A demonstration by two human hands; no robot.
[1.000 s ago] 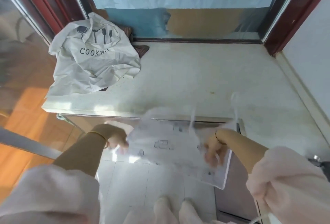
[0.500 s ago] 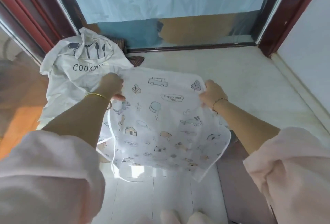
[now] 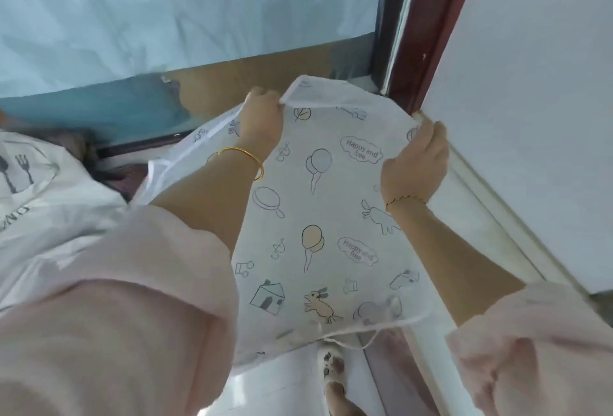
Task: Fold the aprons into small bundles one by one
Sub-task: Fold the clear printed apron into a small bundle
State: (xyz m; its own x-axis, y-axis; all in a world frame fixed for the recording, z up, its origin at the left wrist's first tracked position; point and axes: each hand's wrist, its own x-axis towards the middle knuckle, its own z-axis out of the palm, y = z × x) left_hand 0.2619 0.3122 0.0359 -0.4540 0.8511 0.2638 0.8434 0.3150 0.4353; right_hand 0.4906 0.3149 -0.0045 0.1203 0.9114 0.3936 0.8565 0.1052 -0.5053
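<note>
While a second white apron (image 3: 49,210), printed with cutlery, lies crumpled at the left below the film-covered window (image 3: 166,11), the cartoon-printed apron (image 3: 331,223) is held spread between both arms, its left side hidden by a pink sleeve (image 3: 116,316). Its far edge is pinched by the left hand (image 3: 262,124). Its right corner is gripped with curled fingers by the right hand (image 3: 414,163), near the white wall (image 3: 530,84).

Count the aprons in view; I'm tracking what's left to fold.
2: a cartoon-print apron held by left hand and right hand; a white cutlery-print apron at left. Others may hide beneath.
</note>
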